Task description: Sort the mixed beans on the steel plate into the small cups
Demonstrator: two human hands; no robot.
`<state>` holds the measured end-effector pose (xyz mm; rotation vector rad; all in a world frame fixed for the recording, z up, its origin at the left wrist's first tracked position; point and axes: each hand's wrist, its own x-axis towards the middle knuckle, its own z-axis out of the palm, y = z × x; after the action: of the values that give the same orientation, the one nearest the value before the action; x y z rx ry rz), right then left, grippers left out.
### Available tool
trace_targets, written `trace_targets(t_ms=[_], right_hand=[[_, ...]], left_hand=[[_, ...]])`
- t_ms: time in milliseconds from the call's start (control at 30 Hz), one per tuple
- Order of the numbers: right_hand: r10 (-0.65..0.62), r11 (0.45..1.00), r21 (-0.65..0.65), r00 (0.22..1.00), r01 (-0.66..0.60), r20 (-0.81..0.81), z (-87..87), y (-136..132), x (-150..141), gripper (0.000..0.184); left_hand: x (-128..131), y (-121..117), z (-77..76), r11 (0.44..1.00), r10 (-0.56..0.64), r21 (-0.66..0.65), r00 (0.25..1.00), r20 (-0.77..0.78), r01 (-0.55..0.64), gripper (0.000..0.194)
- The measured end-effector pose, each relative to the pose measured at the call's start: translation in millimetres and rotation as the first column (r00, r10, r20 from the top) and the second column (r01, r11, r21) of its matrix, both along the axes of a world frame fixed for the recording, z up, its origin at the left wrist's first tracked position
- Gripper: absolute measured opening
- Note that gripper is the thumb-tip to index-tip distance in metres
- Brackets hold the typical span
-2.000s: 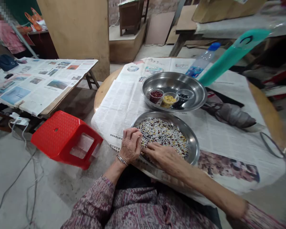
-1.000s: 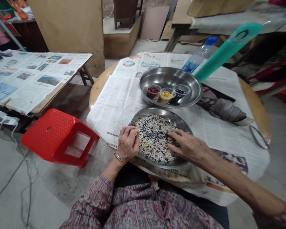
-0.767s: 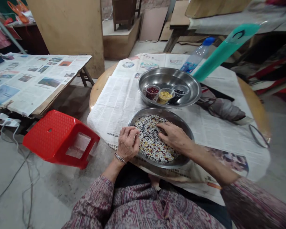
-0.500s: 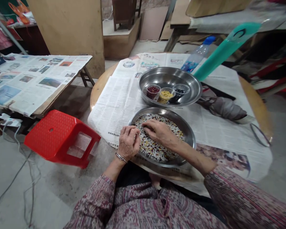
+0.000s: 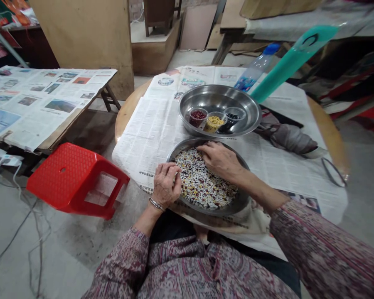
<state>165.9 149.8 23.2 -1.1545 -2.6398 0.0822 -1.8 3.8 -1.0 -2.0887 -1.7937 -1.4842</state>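
Observation:
A steel basin (image 5: 244, 202) in front of me holds a mix of white rice grains (image 5: 202, 182) with dark, red and yellow beans. At its left rim is my left hand (image 5: 166, 186), fingers curled in toward the thumb; what they hold, if anything, is hidden. My right hand (image 5: 221, 161) reaches over the far side of the mix, its fingers bent down and close together at the grains. Behind, a larger steel basin (image 5: 220, 92) carries three clear cups: one of red beans (image 5: 198, 117), one of yellow kernels (image 5: 215, 121), one of black beans (image 5: 234, 116).
Newspaper (image 5: 143, 128) covers the round table (image 5: 127, 109). A plastic bottle (image 5: 255, 68), a teal long object (image 5: 294, 62) and a grey folded umbrella (image 5: 291, 139) lie beyond the basins. To the left are a red stool (image 5: 65, 174) and a power strip (image 5: 8, 159).
My right hand has moved away from my left hand, toward the far right side of the grains. My left hand stays curled by the rim. The view has shifted slightly.

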Motion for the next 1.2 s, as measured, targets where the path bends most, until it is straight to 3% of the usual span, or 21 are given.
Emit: trace_targets(t_ms=[100,233,333,567,667,767,900,1000,1100,1200], right_hand=[[0.039,0.999,0.013,0.999,-0.039,0.006,2.0,-7,-17,0.03],[0.311,0.937,-0.176,0.95,-0.301,0.03,10.1,-26,-24,0.016],[0.394,0.888,-0.297,0.914,-0.352,0.095,17.5,-42,-2,0.015],[0.509,0.827,-0.313,0.858,-0.467,0.065,21.0,-74,56,0.017],[0.446,0.884,-0.21,0.888,-0.417,0.114,13.3,-70,54,0.019],[0.251,0.967,-0.074,0.958,-0.243,0.142,6.6,-50,41,0.021],[0.024,1.0,-0.004,0.993,-0.024,0.118,3.6,-30,17,0.03],[0.126,0.987,-0.098,0.992,-0.127,-0.009,3.2,-35,-1,0.037],[0.332,0.907,-0.236,0.937,-0.348,-0.105,4.1,-50,-11,0.021],[0.399,0.854,-0.331,0.914,-0.401,-0.076,5.3,-54,-5,0.017]], left_hand=[[-1,0,-0.4,1.0,-0.002,-0.004,1.0,-0.009,0.002,0.013],[-1,0,0.8,1.0,0.0,-0.002,1.0,-0.017,0.0,0.014],[0,0,1.1,1.0,0.0,-0.004,1.0,-0.014,0.0,0.014],[0,0,0.0,1.0,0.0,-0.019,1.0,-0.019,0.0,0.011],[0,0,0.8,1.0,0.001,-0.024,1.0,-0.022,-0.002,0.011],[0,0,1.2,1.0,0.0,-0.021,1.0,-0.024,0.0,0.012],[-1,0,1.3,1.0,0.006,-0.008,0.999,-0.034,-0.006,0.012],[-1,1,1.6,1.0,0.002,-0.011,0.999,-0.038,-0.002,0.012],[-1,0,1.9,1.0,0.004,-0.022,0.999,-0.039,-0.005,0.013],[-1,0,1.9,0.999,0.008,-0.038,0.999,-0.035,-0.009,0.012]])
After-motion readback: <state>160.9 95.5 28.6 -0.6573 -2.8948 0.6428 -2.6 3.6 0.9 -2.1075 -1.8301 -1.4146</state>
